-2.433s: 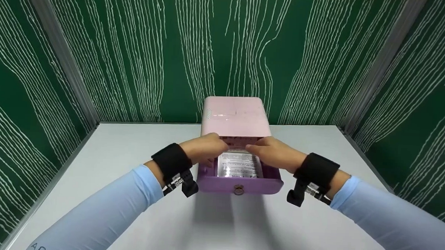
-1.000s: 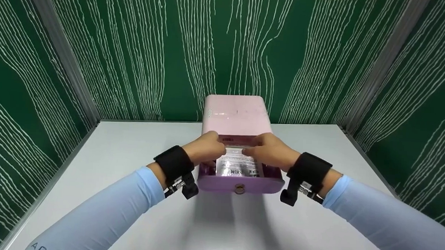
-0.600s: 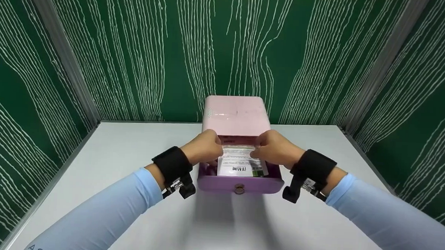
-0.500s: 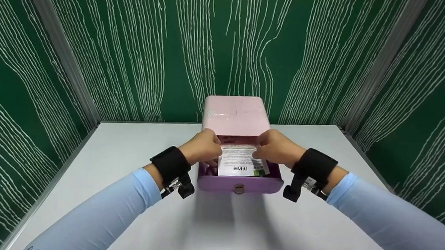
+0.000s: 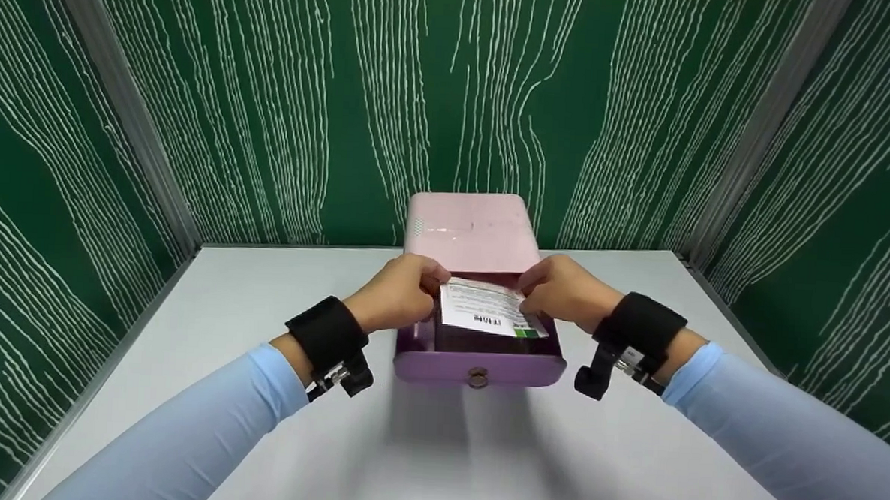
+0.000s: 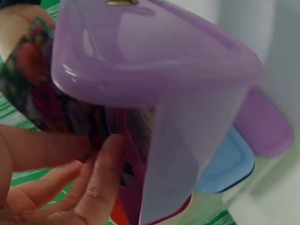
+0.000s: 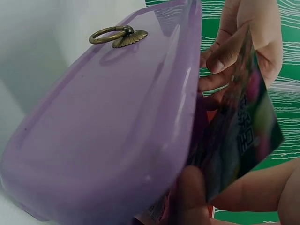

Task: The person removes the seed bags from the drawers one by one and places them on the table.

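A flat printed packet point(image 5: 487, 308) is held just above the pulled-out purple drawer point(image 5: 440, 368). Its white, text-covered face shows in the head view; coloured flowers cover its other face in both wrist views. My left hand point(image 5: 405, 293) pinches the packet's left edge between thumb and fingers. At the opposite edge, my right hand point(image 5: 569, 291) pinches it too. The drawer belongs to a pink cabinet point(image 5: 472, 232) and has a brass ring pull point(image 7: 115, 35) on its front. Part of the drawer's dark inside is hidden under the packet.
The cabinet stands on a white table point(image 5: 294, 273), near the back green wall point(image 5: 376, 112) with white wavy lines. Below the pulled-out drawer, a blue drawer front point(image 6: 232, 161) and another purple one point(image 6: 265, 124) show in the left wrist view.
Between both hands, the packet has been raised from the bottom of the drawer and tilted, baring the drawer's dark inside near the front. The hands have spread slightly apart. Drawer and cabinet stay put.
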### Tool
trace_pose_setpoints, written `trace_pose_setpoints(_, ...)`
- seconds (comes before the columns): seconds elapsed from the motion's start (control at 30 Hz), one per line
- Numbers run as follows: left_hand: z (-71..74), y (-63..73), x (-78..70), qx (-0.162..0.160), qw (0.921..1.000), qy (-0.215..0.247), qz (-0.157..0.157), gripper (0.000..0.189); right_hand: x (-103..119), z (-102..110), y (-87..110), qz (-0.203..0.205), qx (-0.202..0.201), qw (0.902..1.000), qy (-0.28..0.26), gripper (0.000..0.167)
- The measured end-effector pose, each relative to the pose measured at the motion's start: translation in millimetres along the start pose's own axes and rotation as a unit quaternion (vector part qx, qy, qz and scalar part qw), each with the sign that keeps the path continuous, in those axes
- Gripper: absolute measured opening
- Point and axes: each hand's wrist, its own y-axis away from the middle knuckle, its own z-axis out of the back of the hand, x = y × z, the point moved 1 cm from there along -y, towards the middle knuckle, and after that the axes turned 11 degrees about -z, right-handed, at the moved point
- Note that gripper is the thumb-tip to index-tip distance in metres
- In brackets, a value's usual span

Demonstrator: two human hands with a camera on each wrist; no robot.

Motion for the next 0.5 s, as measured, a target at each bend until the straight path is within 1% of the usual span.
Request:
trace_pose_setpoints(0.1, -1.4, 1.9, 0.5, -0.014, 0.9975, -0.049, -0.049, 0.04, -3, 2, 0.8, -0.014, 0.008, 0.9996, -0.021, 0.047)
trace_pose_setpoints(0.17, -4.0, 2.9, 2.2, -0.024, 0.9934, -0.08, -0.078, 0.033, -4, 3, 1.9, -0.023, 0.017, 0.9991, -0.031, 0.051)
trace_pose_setpoints(0.2, -5.4, 3.7, 3.1, -0.029, 0.9904, -0.099, -0.092, 0.03, -4, 4, 2.6, -0.026, 0.02, 0.9989, -0.033, 0.053)
trace_pose_setpoints(0.27, -7.9, 5.7, 5.2, -0.039, 0.981, -0.143, -0.125, 0.026, -4, 5, 4.2, -0.03, 0.028, 0.9984, -0.039, 0.054)
trace_pose_setpoints(0.33, -9.5, 7.8, 7.4, -0.05, 0.9667, -0.194, -0.159, 0.025, -3, 6, 6.2, -0.029, 0.039, 0.9978, -0.044, 0.053)
trace_pose_setpoints(0.4, -9.9, 10.0, 9.3, -0.058, 0.9482, -0.241, -0.199, 0.026, -2, 7, 8.2, -0.026, 0.049, 0.9972, -0.049, 0.052)
trace_pose_setpoints(0.47, -9.5, 11.6, 10.7, -0.065, 0.9247, -0.283, -0.246, 0.03, -1, 8, 10.3, -0.022, 0.06, 0.9966, -0.053, 0.051)
trace_pose_setpoints(0.5, -9.0, 12.0, 11.2, -0.067, 0.9112, -0.301, -0.273, 0.032, 0, 9, 11.4, -0.019, 0.064, 0.9965, -0.051, 0.051)
